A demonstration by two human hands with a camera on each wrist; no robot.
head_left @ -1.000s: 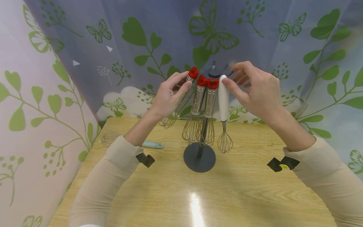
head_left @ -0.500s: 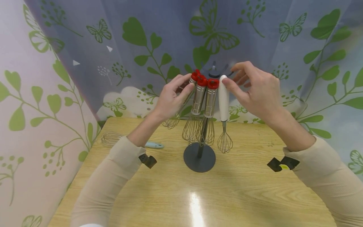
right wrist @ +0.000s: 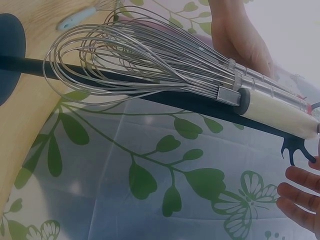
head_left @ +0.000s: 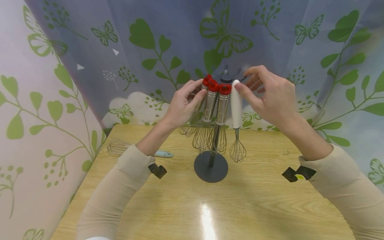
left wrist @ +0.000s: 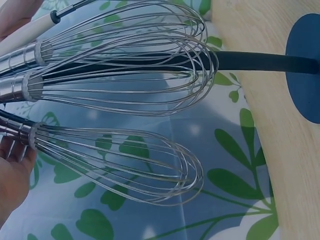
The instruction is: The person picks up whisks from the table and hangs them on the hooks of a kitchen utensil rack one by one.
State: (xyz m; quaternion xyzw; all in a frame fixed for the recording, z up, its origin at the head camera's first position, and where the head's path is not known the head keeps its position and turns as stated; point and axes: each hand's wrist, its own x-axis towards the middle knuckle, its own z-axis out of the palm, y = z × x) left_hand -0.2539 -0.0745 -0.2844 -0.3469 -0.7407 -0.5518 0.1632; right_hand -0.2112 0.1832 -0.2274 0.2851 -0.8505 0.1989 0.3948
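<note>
My left hand (head_left: 183, 103) grips a steel-handled whisk (left wrist: 120, 162) near its red cap, beside two matching whisks (head_left: 211, 105) hanging from a dark metal stand (head_left: 211, 171). In the left wrist view its wire loops hang apart from the other two. At the right of the stand hangs a whisk with a white handle (head_left: 237, 106). My right hand (head_left: 274, 95) has its thumb against the top of that handle, with the fingers behind at a stand hook (right wrist: 295, 147). Part of the left whisk's handle is hidden by my left hand.
Another whisk with a pale blue handle (head_left: 163, 153) lies on the wooden table (head_left: 255, 200) at the left, partly behind my left forearm. A patterned curtain (head_left: 180, 40) stands right behind the table's back edge.
My left hand has moved a little to the right and slightly down with its whisk, whose red cap now overlaps the neighbouring one. My right hand stays in place.
</note>
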